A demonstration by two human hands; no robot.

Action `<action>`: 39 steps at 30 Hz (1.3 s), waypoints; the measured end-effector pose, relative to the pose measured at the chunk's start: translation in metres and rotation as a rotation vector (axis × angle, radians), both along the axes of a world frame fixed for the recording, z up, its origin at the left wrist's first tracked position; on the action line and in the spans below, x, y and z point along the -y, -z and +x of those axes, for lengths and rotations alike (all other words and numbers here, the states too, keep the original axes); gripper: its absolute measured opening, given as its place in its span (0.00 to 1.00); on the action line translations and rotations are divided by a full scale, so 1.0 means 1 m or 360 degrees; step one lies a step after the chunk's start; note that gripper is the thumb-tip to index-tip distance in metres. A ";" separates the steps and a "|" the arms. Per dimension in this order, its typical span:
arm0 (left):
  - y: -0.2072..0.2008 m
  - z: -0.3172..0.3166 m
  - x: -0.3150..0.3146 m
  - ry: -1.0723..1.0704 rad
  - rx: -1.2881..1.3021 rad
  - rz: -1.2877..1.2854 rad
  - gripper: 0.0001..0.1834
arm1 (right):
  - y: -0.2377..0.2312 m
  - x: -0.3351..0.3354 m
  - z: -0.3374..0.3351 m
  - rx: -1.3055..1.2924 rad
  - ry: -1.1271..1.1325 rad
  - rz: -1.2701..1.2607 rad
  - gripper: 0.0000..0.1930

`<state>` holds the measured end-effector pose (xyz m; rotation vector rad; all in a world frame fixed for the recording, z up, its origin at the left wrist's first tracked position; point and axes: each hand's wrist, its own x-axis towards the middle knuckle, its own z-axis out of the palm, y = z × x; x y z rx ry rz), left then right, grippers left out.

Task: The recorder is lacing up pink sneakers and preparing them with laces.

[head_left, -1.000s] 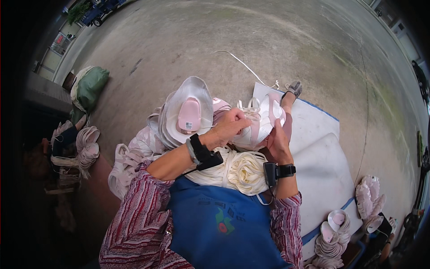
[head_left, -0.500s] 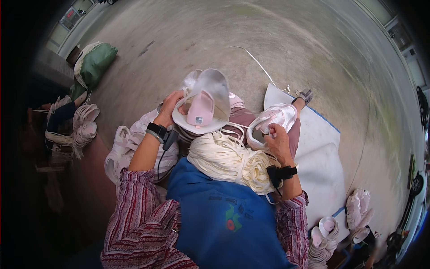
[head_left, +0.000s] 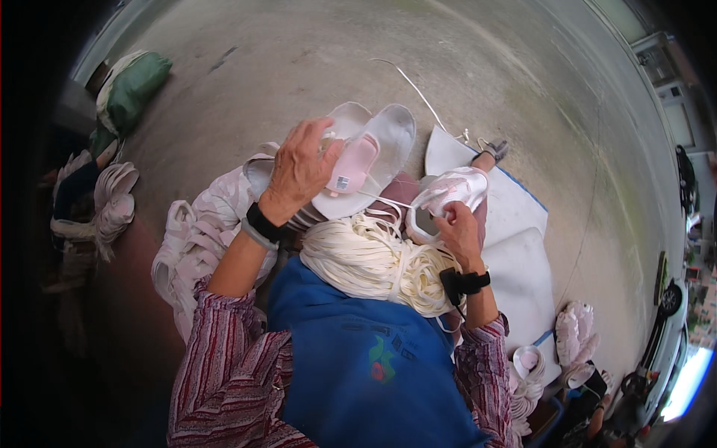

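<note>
A white shoe upper (head_left: 397, 138) with a pink tongue (head_left: 355, 166) lies over my lap, nested against other uppers. My left hand (head_left: 297, 170) rests over its left side, thumb and fingers apart. My right hand (head_left: 461, 237) is closed at the opening of another white and pink shoe upper (head_left: 457, 188); its fingertips partly hide what they pinch. A thin white lace (head_left: 388, 200) runs between the two uppers. Below them, a thick bundle of cream laces (head_left: 355, 257) sits on my blue apron (head_left: 358, 351).
More pale uppers (head_left: 202, 243) are heaped to my left. A white sheet (head_left: 515, 276) with a blue edge lies at right, with stacked uppers (head_left: 575, 336) beyond it. A green sack (head_left: 134, 89) stands far left; a parked car (head_left: 672, 306) is far right.
My left hand has moved from the side of the nested uppers to over them, its fingers spreading. The uppers have shifted right and fanned apart. My right hand stays at its upper.
</note>
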<state>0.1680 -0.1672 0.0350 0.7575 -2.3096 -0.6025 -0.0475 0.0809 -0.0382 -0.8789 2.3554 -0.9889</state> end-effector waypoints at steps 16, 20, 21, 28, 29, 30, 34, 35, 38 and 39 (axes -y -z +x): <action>0.010 -0.076 -0.017 0.0727 0.0443 0.0118 0.20 | 0.010 -0.012 0.006 -0.0171 -0.0015 -0.0284 0.12; 0.026 -0.141 -0.069 0.1070 0.0760 0.0625 0.31 | 0.008 -0.023 0.003 0.0056 0.0130 -0.0317 0.16; 0.036 -0.154 -0.077 0.1172 0.0932 0.0520 0.35 | 0.007 -0.029 0.004 -0.0014 0.0063 -0.0181 0.19; 0.087 -0.177 -0.097 0.1213 0.1005 0.0148 0.41 | 0.000 -0.077 0.038 0.0047 -0.0287 0.0084 0.23; 0.087 -0.176 -0.099 0.1196 0.1023 0.0113 0.41 | -0.001 -0.084 0.045 0.0022 -0.0385 0.0137 0.21; 0.086 -0.176 -0.100 0.1175 0.1066 0.0133 0.41 | -0.002 -0.087 0.048 -0.0006 -0.0349 0.0056 0.21; 0.076 -0.171 -0.111 0.1226 0.0975 0.0020 0.39 | -0.008 -0.113 0.046 -0.0045 -0.0736 -0.0094 0.16; 0.074 -0.169 -0.113 0.1243 0.0873 0.0032 0.40 | -0.010 -0.122 0.043 -0.0014 -0.0860 -0.0100 0.16; 0.075 -0.160 -0.123 0.1096 0.0992 -0.0006 0.41 | -0.014 -0.144 0.030 0.0157 -0.0837 -0.0123 0.17; 0.075 -0.157 -0.126 0.1075 0.0925 -0.0041 0.42 | -0.016 -0.146 0.027 0.0236 -0.0776 -0.0121 0.17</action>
